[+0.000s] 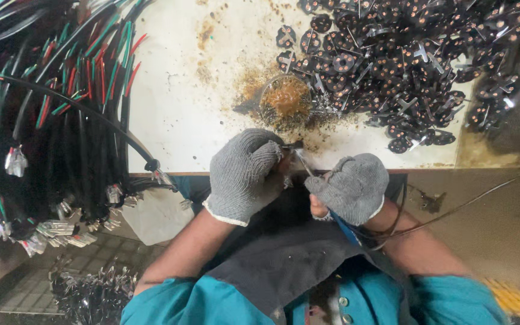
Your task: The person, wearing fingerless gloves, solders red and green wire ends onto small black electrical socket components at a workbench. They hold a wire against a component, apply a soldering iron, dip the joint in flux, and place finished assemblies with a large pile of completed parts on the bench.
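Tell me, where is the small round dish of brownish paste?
The small round dish of brownish paste sits on the stained white tabletop, just left of the heap of dark round discs, beyond the two grey-gloved hands.

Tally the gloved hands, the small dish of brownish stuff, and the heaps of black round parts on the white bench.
Gloved hands: 2 (left hand, right hand)
Small dish: 1
Heaps of black round parts: 1
Total: 4

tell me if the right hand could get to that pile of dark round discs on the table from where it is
Probably yes: the right hand sits at the table edge, and the disc pile lies just beyond with only bare tabletop between, though it holds a thin tool.
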A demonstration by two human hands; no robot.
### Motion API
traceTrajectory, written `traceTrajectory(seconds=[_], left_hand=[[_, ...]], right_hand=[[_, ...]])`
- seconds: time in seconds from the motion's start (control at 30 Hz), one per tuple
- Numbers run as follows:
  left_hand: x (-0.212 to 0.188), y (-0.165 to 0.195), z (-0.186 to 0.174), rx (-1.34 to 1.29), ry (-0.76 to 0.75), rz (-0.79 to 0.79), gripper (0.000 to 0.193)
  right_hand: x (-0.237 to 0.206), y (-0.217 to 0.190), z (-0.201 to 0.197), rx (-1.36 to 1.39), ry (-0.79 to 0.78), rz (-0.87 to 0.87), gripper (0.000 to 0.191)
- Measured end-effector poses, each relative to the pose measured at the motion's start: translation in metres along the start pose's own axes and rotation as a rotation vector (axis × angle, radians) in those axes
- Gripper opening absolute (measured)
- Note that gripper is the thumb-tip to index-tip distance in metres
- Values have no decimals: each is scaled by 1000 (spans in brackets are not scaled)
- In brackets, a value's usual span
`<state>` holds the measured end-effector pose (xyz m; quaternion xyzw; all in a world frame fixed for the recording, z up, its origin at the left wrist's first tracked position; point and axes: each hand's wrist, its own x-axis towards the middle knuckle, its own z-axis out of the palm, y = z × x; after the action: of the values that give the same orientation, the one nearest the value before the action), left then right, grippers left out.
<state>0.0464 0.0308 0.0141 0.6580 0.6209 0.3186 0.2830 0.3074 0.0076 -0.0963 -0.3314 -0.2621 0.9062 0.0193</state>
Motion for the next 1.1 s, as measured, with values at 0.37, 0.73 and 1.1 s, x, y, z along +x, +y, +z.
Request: traceTrajectory(seconds=[0.37,0.73,1.1], left_hand=[[-1,-1,1,26,18,8,17],[0,1,0,13,21,34,16],[-1,-2,1,16,13,25,16]], right_hand=[[-2,0,1,-110,253,44,31],[-21,-65,31,-1698,498,-905,21],[-12,-25,16,-314,319,-3,37]])
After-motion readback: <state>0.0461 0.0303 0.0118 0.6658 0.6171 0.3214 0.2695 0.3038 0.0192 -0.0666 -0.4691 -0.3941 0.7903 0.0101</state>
